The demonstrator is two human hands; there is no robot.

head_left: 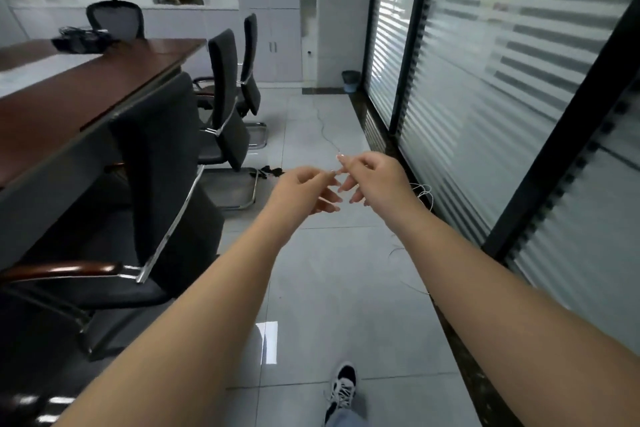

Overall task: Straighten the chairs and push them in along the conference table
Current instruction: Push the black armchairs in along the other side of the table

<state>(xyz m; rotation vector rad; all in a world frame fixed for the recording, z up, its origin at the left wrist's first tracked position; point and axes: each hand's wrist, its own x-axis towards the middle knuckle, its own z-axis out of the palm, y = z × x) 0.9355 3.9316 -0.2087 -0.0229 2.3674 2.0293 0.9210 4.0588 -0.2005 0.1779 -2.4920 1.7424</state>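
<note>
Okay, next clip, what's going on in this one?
A person walks down the aisle between a conference table and a glass wall with blinds. Both hands, left hand and right hand, are held out in front with fingers loosely curled, touching no chair. The nearest chair sits close against the table's side; the second chair and the third chair stand further along it.

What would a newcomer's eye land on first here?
Two bare arms reach forward mid-frame, the left hand and right hand meeting with loosely curled fingers, holding nothing I can make out. To the left, three black chairs line the brown table: the nearest chair sits close to its edge, the middle chair and far chair stand farther up the row. Striped blinds fill the right wall.
</note>
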